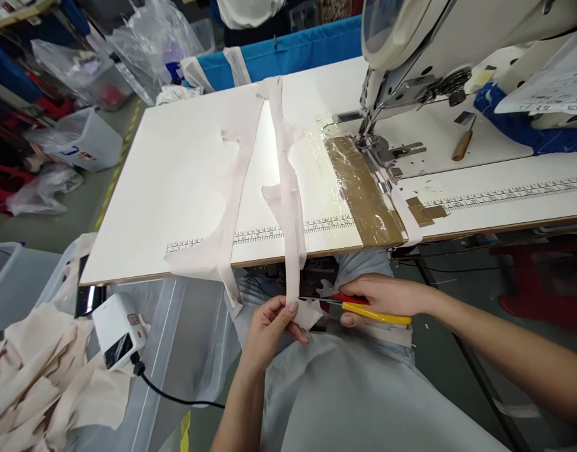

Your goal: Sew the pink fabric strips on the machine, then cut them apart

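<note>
My left hand [277, 321] pinches the lower end of a pale pink fabric strip [292, 251] that hangs over the table's front edge above my lap. Closed around scissors [375, 312] with red and yellow handles, my right hand [380, 295] holds them from the right. Their blades point left and meet the strip just beside my left fingertips. A small flap of the same cloth [309, 314] hangs under the blades. Farther left, a second pale pink cut piece [236, 182] lies across the table and droops over its edge.
A sewing machine [387, 119] stands on the white table [175, 157], with a wooden-handled tool [463, 144] to its right. Printed rulers run along the front edge. At lower left, a plastic bin [163, 351] holds pale fabric [29, 370] and a white power bank [119, 329] with a black cable.
</note>
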The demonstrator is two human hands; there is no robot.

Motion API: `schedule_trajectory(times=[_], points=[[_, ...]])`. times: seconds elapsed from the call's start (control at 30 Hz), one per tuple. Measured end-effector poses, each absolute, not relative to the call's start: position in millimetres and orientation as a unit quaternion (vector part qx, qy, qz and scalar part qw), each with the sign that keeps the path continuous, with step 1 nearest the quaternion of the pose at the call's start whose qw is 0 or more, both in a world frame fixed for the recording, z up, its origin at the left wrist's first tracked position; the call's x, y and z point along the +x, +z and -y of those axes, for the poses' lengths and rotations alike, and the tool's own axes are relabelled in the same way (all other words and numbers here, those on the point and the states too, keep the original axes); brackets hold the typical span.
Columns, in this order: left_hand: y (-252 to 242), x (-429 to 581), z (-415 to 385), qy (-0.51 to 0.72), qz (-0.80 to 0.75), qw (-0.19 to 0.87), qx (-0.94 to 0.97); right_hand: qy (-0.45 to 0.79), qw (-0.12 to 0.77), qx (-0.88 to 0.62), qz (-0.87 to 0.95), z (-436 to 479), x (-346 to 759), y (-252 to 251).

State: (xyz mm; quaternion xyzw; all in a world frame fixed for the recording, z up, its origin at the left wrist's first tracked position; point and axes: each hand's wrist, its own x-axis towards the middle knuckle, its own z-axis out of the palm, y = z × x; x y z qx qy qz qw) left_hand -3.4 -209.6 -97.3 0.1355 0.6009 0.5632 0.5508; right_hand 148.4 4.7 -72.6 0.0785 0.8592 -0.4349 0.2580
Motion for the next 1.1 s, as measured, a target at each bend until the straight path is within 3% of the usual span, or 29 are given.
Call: schedule_trajectory(times=[0.4,1.1], points=[[-103.2,-5.7,208.8,0.573,-0.594,0.547,0.143,-0.303,0.202,0.097,-0.926,6.7,144.0,-73.7],[-106.6,-12.0,211.0,0.552,-0.614,0.537,0.174,-0.282,0.189,0.107,-0.934,16.5,130.3,-79.4]])
